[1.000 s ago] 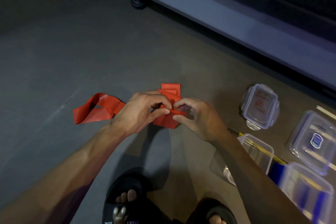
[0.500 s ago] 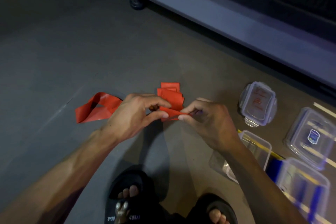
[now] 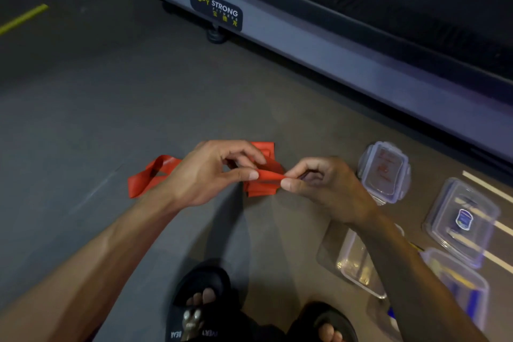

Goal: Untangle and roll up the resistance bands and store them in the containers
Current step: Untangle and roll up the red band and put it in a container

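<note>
The red resistance band [image 3: 261,175] sat at the middle of the view, held above the grey floor [image 3: 83,119]. A short taut stretch of it ran between the two hands, with folded layers bunched just below and behind that stretch. A loose loop of the same band trailed out at nine o'clock from the left hand, resting on the floor.

The left hand [image 3: 205,175] pinched the band between thumb and forefinger, the other fingers curled above it. The right hand [image 3: 324,189], at three o'clock from the band, pinched the other end of the taut stretch between thumb and fingertips, its fingers bent.

At three o'clock beyond the right hand lay a clear lidded container [image 3: 384,172] with something red inside. At four o'clock from it lay a clear lid [image 3: 462,219] bearing a blue label. An open clear container [image 3: 358,264] sat under the right forearm at five o'clock, and another with blue inside [image 3: 466,286] at the right edge.

Black sandals [image 3: 200,286] showed at six o'clock. A grey machine base [image 3: 305,44] labelled "BODY STRONG" ran across twelve to two o'clock.
</note>
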{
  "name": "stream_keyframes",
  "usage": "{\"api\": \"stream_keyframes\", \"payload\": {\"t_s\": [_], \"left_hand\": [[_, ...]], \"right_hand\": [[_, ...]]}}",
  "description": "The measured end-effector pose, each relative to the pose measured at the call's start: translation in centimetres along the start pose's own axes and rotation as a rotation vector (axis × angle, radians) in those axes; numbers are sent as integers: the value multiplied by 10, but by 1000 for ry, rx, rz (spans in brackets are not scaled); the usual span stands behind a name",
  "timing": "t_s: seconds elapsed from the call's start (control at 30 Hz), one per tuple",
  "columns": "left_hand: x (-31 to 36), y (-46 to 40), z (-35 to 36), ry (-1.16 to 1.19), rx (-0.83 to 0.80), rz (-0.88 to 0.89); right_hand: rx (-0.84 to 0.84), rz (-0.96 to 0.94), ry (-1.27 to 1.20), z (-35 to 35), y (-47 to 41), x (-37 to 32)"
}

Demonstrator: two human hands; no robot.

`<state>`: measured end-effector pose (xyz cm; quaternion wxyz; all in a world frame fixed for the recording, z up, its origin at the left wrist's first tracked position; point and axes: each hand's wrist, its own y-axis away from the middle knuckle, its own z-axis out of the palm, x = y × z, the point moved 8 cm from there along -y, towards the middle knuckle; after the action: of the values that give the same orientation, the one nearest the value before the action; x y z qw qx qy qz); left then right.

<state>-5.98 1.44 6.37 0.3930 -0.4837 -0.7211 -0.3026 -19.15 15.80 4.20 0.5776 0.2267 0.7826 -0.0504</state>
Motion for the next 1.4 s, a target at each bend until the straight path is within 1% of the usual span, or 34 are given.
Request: {"api": "stream_keyframes", "payload": {"t_s": [0.13,0.27,0.33,0.53,0.63,0.83,1.03,1.2,1.27,1.4], "left_hand": [[-1,6,9,18,18,6],[-7,7,18,35,47,-6],[-8,7,20,3,53,2],[-8,9,25,-96,102,49],[-11,10,29,-81,127,8],[-20,11,37,29,63,-100],[-29,13,31,91,158,-123],[-35,17,36,231,194,-165],[-36,17,38,216,177,-171],[-35,17,40,24,139,-147]], "right_hand": [[-20,107,-62,6,4,9],[-42,258,-126,9,2,22],[-49,308,-158,13,0,26],[13,437,-237,19,2,36],[54,475,-240,16,2,39],[62,494,-287,16,4,44],[45,520,-312,23,7,56],[36,547,-277,25,5,60],[45,557,-241,26,3,61],[83,564,-171,24,0,64]]}}
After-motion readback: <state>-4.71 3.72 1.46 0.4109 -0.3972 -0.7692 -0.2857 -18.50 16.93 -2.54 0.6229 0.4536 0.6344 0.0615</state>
